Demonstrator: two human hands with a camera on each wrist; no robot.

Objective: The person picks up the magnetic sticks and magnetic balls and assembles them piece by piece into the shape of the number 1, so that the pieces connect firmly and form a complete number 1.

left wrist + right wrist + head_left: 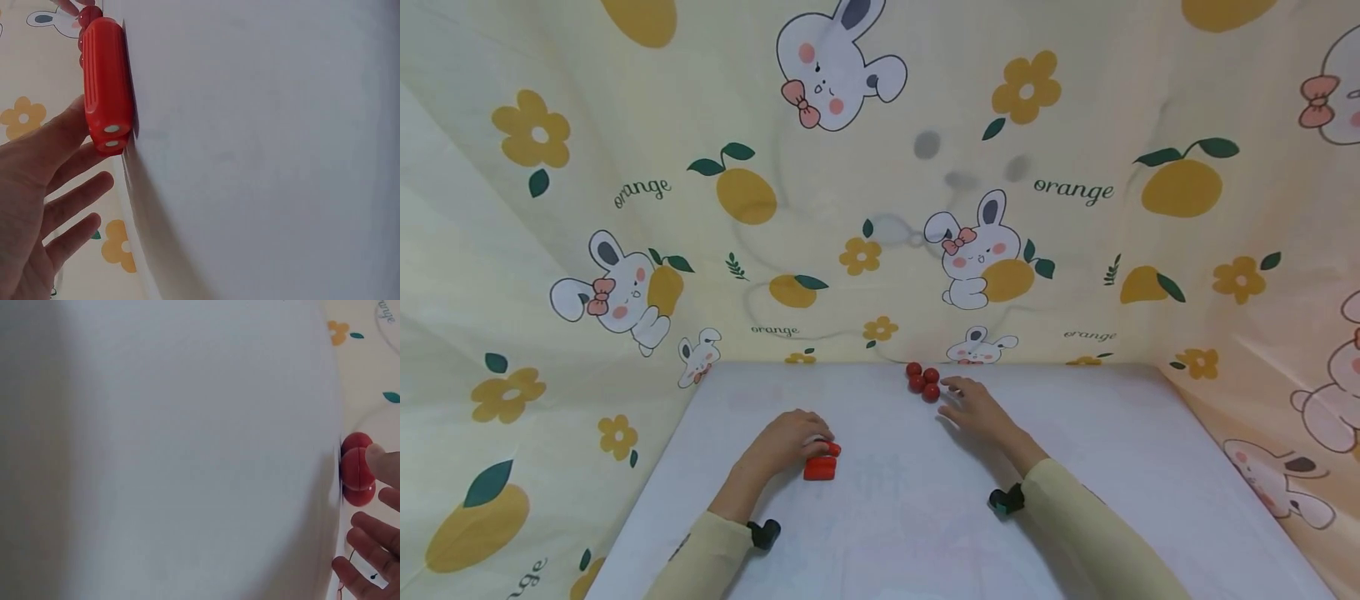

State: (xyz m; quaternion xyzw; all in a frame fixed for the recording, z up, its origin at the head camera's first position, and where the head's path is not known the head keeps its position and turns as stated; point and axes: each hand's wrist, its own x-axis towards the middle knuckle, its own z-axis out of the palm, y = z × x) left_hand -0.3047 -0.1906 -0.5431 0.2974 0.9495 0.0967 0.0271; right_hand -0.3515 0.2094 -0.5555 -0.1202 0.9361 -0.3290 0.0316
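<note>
Beside two red ridged bars [820,468] on the white table, my left hand [786,442] has its thumb and index finger around another red bar [833,449]. In the left wrist view, a ridged red bar [106,69] with a pale round dot on its end hides the thumb tip and part of the index finger; the other fingers spread loosely. Toward the back of the table, my right hand [977,410] reaches to the right side of several glossy red balls [916,383], fingers parted. The right thumb overlaps a seamed red ball [357,469] in the right wrist view.
A white table [880,533] lies under both hands. Its back edge meets a cream curtain [880,167] printed with rabbits, oranges and flowers, which also hangs along the left and right sides. Dark wrist devices [765,534] sit at both sleeve cuffs.
</note>
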